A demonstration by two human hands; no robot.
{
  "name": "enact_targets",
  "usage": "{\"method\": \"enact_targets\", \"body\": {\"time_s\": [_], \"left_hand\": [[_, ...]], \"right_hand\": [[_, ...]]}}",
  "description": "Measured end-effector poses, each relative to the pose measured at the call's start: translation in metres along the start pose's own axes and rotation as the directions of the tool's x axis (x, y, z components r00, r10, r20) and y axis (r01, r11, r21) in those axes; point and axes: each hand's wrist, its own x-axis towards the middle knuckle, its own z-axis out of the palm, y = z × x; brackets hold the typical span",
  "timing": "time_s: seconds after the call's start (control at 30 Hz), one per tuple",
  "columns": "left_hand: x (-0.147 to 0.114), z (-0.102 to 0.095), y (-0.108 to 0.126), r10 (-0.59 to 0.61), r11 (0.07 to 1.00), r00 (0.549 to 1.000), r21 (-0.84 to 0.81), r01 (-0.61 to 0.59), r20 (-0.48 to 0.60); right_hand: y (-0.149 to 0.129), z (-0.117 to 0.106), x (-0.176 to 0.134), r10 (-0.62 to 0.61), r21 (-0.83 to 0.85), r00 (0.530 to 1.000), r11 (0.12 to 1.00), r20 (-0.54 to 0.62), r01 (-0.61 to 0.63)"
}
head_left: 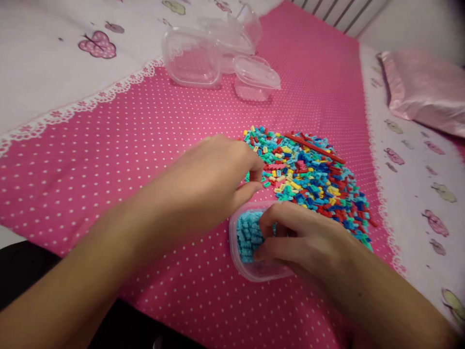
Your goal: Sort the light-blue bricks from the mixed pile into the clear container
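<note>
My left hand point(232, 169) hovers at the left edge of a pile of small toy building bricks point(308, 169), its thumb and forefinger curled close together. Whether a brick is between those fingertips is hidden. A clear plastic container point(238, 266) rests nearer to me, holding light-blue bricks point(249, 235) packed close together on its left side. My right hand point(301, 232) reaches into this container with bent fingers, the tips touching or right beside the light-blue bricks. What it grips, if anything, cannot be made out. The hand covers the container's right part.
A long red stick point(314, 148) lies across the top of the pile. Several clear containers, among them a large one point(192, 60) and a small one point(254, 89), stand farther back on the pink dotted bedspread point(127, 135). A pink pillow point(425, 87) lies at right.
</note>
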Motion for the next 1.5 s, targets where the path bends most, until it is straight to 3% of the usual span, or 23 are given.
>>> {"method": "enact_targets", "body": {"time_s": [0.1,0.23,0.37,0.47,0.67,0.8,1.03,1.2,1.33,1.43,1.5], "left_hand": [[0.000,0.001,-0.002,0.007,1.000,1.000,0.004,-0.007,-0.013],[0.000,0.001,-0.003,0.004,1.000,1.000,0.011,-0.003,-0.016],[-0.001,0.001,-0.002,-0.011,1.000,1.000,0.019,0.011,-0.024],[-0.001,0.001,-0.002,-0.019,0.999,0.999,0.029,0.020,-0.026],[0.000,0.001,-0.001,-0.024,0.999,0.999,0.046,0.025,-0.033],[0.000,0.001,-0.001,-0.018,0.999,0.999,0.043,0.020,-0.031],[0.000,0.002,-0.002,-0.030,0.998,0.999,0.054,0.032,-0.038],[0.000,0.002,-0.002,-0.035,0.998,0.999,0.056,0.037,-0.040],[0.000,0.001,0.000,-0.045,0.997,0.998,0.063,0.047,-0.044],[0.000,0.001,0.000,-0.045,0.997,0.998,0.068,0.048,-0.044],[0.000,0.001,0.001,-0.042,0.997,0.998,0.066,0.045,-0.046]], "right_hand": [[-0.002,0.000,0.000,0.107,-0.006,0.994,0.994,-0.009,-0.107],[-0.003,0.000,-0.003,0.001,-0.013,0.999,1.000,-0.039,-0.002],[-0.001,0.000,-0.002,-0.084,-0.037,0.996,0.996,0.017,0.084],[0.000,0.001,-0.001,-0.080,-0.019,0.997,0.997,0.020,0.080],[-0.003,0.002,-0.005,0.002,-0.063,0.997,0.998,-0.082,-0.007],[-0.006,0.002,-0.008,0.008,-0.113,0.999,0.993,-0.039,-0.012],[-0.002,-0.004,-0.010,-0.156,-0.226,0.987,0.964,-0.050,0.141],[-0.001,-0.004,-0.008,0.015,-0.161,0.999,0.987,-0.052,-0.023],[-0.005,-0.001,-0.010,0.045,-0.162,0.998,0.985,-0.046,-0.052],[-0.005,-0.004,-0.012,0.005,-0.216,0.998,0.976,-0.060,-0.018],[-0.004,-0.010,-0.012,-0.114,-0.296,0.991,0.951,-0.073,0.088]]}}
